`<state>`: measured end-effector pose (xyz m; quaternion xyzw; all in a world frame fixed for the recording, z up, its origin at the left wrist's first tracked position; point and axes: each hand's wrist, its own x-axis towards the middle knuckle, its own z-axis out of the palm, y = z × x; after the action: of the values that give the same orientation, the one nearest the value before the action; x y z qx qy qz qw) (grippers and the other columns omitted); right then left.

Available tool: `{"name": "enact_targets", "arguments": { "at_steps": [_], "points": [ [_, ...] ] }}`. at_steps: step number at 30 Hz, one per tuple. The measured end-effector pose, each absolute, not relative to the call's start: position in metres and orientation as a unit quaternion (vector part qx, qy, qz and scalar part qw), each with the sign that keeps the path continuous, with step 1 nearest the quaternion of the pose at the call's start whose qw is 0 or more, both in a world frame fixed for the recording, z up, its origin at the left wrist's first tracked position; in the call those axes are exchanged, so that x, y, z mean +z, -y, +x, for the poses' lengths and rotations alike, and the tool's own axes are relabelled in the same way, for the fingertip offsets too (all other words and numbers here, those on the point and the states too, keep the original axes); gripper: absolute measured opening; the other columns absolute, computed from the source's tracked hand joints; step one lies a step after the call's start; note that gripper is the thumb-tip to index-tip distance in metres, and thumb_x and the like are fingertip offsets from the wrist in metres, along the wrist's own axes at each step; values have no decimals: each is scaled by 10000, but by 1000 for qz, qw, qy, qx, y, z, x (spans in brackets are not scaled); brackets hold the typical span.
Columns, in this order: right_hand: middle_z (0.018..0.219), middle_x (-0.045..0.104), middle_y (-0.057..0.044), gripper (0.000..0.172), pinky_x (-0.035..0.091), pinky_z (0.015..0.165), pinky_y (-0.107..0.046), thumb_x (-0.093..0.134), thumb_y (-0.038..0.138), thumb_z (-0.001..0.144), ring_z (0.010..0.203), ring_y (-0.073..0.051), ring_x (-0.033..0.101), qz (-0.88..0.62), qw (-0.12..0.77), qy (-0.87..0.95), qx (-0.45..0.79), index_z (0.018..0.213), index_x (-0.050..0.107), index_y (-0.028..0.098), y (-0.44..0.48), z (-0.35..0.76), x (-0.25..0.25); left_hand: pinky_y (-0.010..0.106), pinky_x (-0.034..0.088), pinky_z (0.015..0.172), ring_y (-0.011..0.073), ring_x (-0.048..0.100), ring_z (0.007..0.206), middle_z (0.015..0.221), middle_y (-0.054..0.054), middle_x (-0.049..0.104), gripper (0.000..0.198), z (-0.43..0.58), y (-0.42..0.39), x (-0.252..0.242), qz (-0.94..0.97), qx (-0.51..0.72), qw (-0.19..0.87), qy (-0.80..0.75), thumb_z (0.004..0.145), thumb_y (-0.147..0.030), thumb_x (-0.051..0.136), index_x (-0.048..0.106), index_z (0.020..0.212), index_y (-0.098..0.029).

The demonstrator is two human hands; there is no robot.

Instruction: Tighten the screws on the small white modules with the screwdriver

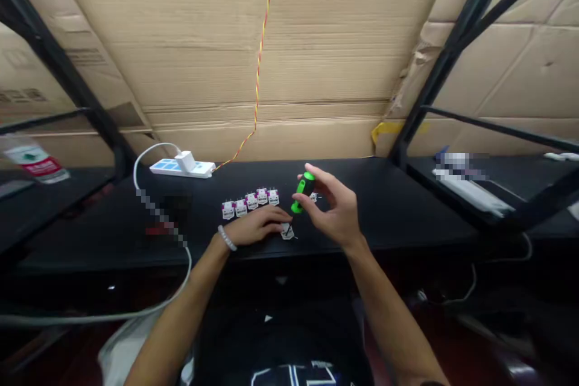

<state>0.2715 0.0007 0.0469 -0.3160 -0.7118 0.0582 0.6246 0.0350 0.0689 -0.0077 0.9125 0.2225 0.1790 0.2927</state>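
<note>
My right hand point(333, 208) grips a green and black screwdriver point(304, 192) by its handle, tilted with its shaft pointing down. The shaft reaches a small white part point(287, 231) lying near the front edge of the black table. My left hand point(259, 224), with a pale bracelet at the wrist, lies low on the table with its fingertips against that same part. Several similar white parts with purple sides point(252, 201) stand in a slanting row behind my left hand. Another small white piece point(313, 197) shows partly behind my right hand.
A white power strip point(205, 170) with a plugged-in adapter point(185, 161) lies at the back left, its white cable point(136, 178) looping forward. A twisted red-yellow wire point(257, 78) hangs against the cardboard. Black metal frames rise on both sides. A bottle point(40, 163) lies far left.
</note>
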Motion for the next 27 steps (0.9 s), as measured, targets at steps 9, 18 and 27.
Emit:
{"name": "enact_targets", "arguments": {
  "at_steps": [9,18,27],
  "points": [
    [1214,815,-71,558,726,918,-387,816,306,955,1025,-225,827,-314,626,712,56,1492,663,305,-2,272,47,431,470,1240,256,666,1363,1430,103,738,354,35,-68,-7,911,186,293,-222,1113,-435,588,767,1354,-247],
    [1117,803,-41,509,720,831,-363,861,340,924,905,-191,788,-312,633,707,28,1408,704,309,-2,271,49,444,471,1233,248,666,1354,1420,94,742,335,37,-67,-7,910,184,297,-224,1110,-424,599,765,1355,-268],
    [1059,761,-52,474,690,741,-334,902,300,888,890,-195,744,-288,634,717,-47,1330,730,286,8,262,54,422,473,1220,257,681,1320,1388,108,761,304,37,-65,-5,911,178,285,-237,1102,-391,615,796,1276,-220]
  ]
}}
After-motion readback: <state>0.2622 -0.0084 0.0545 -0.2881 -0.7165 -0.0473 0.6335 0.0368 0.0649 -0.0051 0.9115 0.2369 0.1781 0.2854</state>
